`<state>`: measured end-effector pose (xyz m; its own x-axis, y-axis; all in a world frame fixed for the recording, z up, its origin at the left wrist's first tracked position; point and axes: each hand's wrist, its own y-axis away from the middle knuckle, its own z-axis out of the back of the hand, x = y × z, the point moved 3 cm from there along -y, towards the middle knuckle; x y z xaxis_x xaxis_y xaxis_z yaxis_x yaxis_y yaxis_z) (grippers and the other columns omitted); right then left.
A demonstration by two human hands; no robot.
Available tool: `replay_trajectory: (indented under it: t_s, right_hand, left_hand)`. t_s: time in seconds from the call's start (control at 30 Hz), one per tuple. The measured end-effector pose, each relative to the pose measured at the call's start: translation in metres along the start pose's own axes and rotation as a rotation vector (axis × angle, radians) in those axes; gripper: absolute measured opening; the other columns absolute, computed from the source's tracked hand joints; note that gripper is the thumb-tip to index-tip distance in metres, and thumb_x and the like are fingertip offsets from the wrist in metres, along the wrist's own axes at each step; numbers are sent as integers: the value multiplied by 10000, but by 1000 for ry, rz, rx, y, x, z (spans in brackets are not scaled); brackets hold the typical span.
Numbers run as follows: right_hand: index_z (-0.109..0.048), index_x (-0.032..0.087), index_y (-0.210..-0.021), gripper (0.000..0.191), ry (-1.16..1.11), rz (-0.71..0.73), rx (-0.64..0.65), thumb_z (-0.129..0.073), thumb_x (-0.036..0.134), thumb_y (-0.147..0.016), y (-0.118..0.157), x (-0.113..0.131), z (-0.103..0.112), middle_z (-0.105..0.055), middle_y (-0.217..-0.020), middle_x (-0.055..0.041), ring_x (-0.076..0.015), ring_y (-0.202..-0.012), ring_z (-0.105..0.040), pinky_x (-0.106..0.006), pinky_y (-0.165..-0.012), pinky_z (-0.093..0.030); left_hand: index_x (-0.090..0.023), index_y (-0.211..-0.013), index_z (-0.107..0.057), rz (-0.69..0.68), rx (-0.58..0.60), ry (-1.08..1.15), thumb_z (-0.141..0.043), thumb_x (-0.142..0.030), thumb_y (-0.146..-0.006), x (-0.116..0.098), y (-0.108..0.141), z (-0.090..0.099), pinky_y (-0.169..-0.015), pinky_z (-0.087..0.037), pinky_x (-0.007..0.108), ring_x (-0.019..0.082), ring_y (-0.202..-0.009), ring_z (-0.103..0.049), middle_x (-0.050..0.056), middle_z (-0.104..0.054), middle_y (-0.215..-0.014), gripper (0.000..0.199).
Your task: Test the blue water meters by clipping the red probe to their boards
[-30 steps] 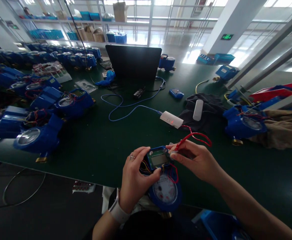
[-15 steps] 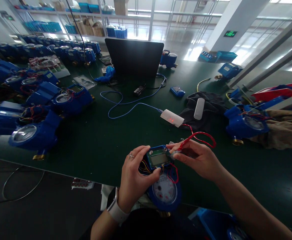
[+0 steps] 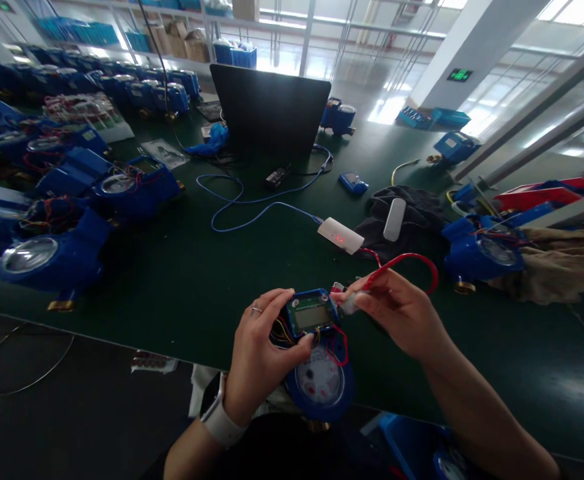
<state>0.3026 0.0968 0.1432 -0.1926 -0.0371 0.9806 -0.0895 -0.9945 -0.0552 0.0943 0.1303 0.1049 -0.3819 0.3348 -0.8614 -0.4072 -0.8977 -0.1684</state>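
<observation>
As the left hand (image 3: 262, 357) grips the display module (image 3: 312, 310), its fingers are spread around the blue frame, one at the top left corner and the thumb at the lower edge! Just above the round-dial meter (image 3: 319, 380) sits that module, near the front edge of the green surface (image 3: 182, 280), with thin wires looping out below. And look right: the right hand (image 3: 405, 317) has its fingers pinched narrow on the whitish end of the red cable (image 3: 415, 256), right by the module's right side; whether the tip touches, I cannot tell. Up the cable we go, to the white box (image 3: 341, 235), red lights glowing, and a blue cable (image 3: 267, 201) curls away from its other end! Beyond stands a black laptop (image 3: 272, 113), while blue meters (image 3: 52, 257) crowd the left side and a pale oblong device (image 3: 395, 220) lies on dark cloth (image 3: 372, 227).
</observation>
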Motion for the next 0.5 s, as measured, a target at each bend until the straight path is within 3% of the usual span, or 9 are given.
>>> replay_trajectory:
  t_s: [0.17,0.5]
  right_hand:
    - [-682,223,-918,117,17,21,28,-742,300,-853,2,3,2,-777,-1001,-58,-239,-995,-734,-319,-794,-637]
    - [-692,217,-934,118,75,46,59,-751,265,-844,1,-4,-1,-774,-987,-54,-241,-1024,-723,-340,-836,-633]
  left_hand:
    - [-189,-1227,-598,2,10,-21,-712,-258,-745,2,1,-1,-992,-488,490,291,-1157,-591,111,-622,-1264,501]
    - [-196,-1228,-599,6,2,-22,-710,-264,-742,-1,2,0,-1000,-476,508,300,-1165,-584,112,-632,-1266,503]
